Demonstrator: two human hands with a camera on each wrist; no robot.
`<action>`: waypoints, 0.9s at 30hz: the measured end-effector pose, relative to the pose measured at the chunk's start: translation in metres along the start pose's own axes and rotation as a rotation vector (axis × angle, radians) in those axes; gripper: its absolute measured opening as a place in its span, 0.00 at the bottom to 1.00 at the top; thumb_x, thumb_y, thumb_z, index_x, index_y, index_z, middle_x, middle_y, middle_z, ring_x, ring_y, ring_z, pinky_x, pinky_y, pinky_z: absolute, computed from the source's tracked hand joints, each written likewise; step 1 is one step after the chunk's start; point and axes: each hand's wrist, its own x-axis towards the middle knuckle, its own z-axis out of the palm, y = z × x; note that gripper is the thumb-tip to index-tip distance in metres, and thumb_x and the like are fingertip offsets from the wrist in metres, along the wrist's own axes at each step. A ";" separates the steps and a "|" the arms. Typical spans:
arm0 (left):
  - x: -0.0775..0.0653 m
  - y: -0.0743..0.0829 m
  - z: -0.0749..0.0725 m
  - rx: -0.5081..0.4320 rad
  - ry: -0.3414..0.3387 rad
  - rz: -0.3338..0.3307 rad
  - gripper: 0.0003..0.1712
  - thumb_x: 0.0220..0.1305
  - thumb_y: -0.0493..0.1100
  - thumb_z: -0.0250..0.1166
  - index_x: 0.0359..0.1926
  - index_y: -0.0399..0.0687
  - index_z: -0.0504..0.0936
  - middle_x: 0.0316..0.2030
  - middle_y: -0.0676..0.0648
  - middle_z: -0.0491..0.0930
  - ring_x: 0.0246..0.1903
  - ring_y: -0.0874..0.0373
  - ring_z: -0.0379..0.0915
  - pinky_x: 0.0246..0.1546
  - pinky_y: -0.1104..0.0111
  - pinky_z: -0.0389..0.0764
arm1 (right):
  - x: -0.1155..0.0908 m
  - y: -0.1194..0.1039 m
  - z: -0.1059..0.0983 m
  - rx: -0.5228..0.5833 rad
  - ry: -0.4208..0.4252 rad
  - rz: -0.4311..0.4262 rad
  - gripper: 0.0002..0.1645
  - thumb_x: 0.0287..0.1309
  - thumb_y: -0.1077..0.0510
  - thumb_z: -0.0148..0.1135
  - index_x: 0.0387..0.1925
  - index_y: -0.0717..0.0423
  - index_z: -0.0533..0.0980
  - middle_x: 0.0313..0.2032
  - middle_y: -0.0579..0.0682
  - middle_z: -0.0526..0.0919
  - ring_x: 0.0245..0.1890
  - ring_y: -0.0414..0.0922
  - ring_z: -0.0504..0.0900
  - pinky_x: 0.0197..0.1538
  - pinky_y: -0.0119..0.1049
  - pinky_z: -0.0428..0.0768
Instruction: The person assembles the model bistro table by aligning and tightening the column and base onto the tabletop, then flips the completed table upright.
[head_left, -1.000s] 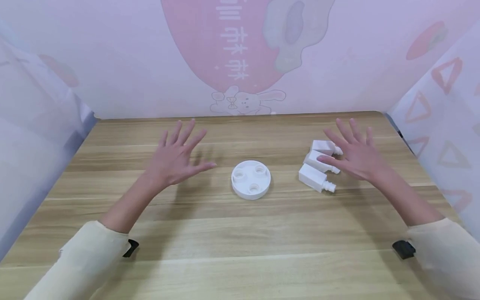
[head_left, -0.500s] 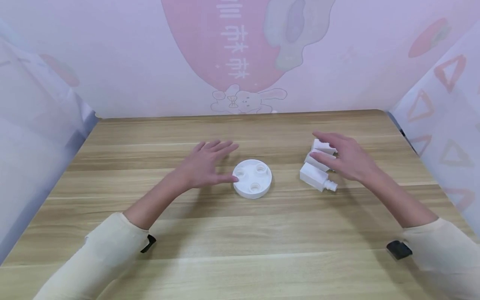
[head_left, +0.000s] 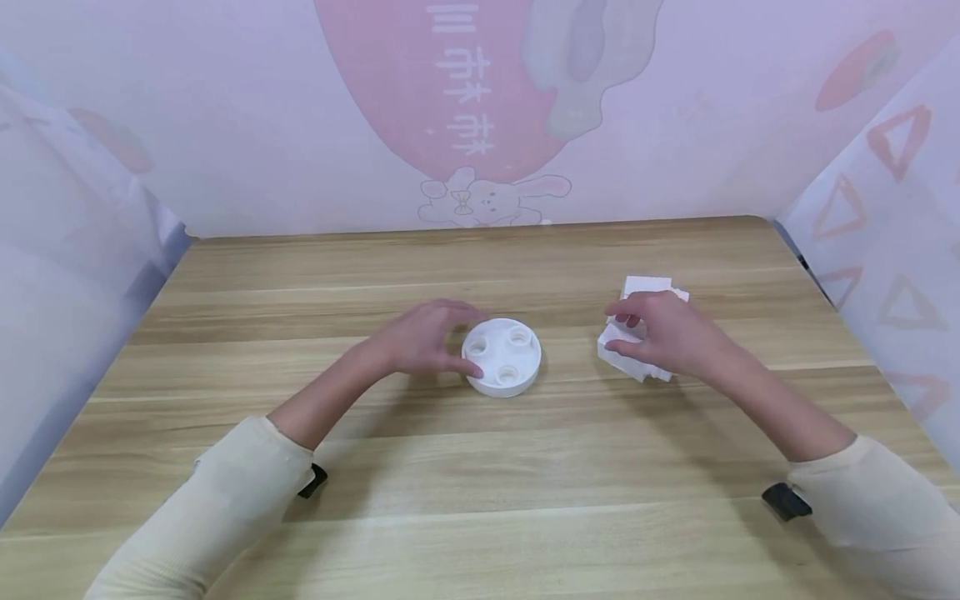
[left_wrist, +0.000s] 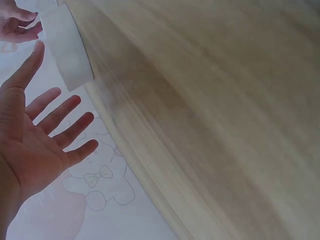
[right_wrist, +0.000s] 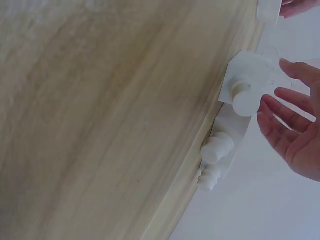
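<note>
A white round disc [head_left: 497, 356] with three ring-shaped sockets on top lies mid-table. My left hand [head_left: 423, 337] is at its left side, thumb and fingers spread around the edge. In the left wrist view the fingers stand apart from the disc [left_wrist: 67, 47], with no grip seen. To the right, three white blocks with ridged necks lie side by side. My right hand [head_left: 675, 333] hovers over them, fingers loosely bent, and covers most of the middle one. The nearest block [head_left: 619, 353] and the farthest block [head_left: 647, 285] show partly. The right wrist view shows their necks [right_wrist: 218, 147].
The wood-grain table [head_left: 480, 500] stretches toward me and to both sides. A printed pink and white curtain [head_left: 262, 125] rises behind its far edge, and pale sheets hang at left and right. Each cream sleeve has a black piece at the cuff.
My left hand has moved right and down from the raised, spread pose to the disc's edge. The right hand has lowered leftward over the blocks, its fingers bending. Disc and blocks have stayed put.
</note>
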 end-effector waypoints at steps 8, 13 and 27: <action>0.000 0.002 0.003 0.003 -0.036 -0.037 0.46 0.52 0.54 0.82 0.66 0.34 0.78 0.63 0.36 0.79 0.67 0.41 0.71 0.70 0.50 0.68 | 0.001 -0.007 0.006 -0.153 -0.033 -0.004 0.23 0.56 0.53 0.78 0.49 0.62 0.85 0.38 0.54 0.88 0.35 0.49 0.83 0.40 0.46 0.83; -0.001 0.002 0.005 -0.020 -0.016 -0.056 0.48 0.51 0.53 0.83 0.67 0.33 0.76 0.63 0.37 0.79 0.65 0.41 0.73 0.69 0.50 0.69 | 0.001 -0.007 0.007 -0.118 -0.023 0.011 0.21 0.54 0.55 0.78 0.47 0.62 0.85 0.34 0.52 0.86 0.32 0.46 0.80 0.34 0.40 0.79; -0.002 0.003 0.008 -0.031 0.021 -0.119 0.46 0.49 0.53 0.84 0.63 0.31 0.78 0.62 0.36 0.80 0.66 0.41 0.73 0.69 0.51 0.69 | 0.005 -0.020 -0.003 0.176 0.112 -0.007 0.22 0.52 0.62 0.79 0.48 0.66 0.84 0.35 0.55 0.88 0.34 0.49 0.87 0.40 0.45 0.86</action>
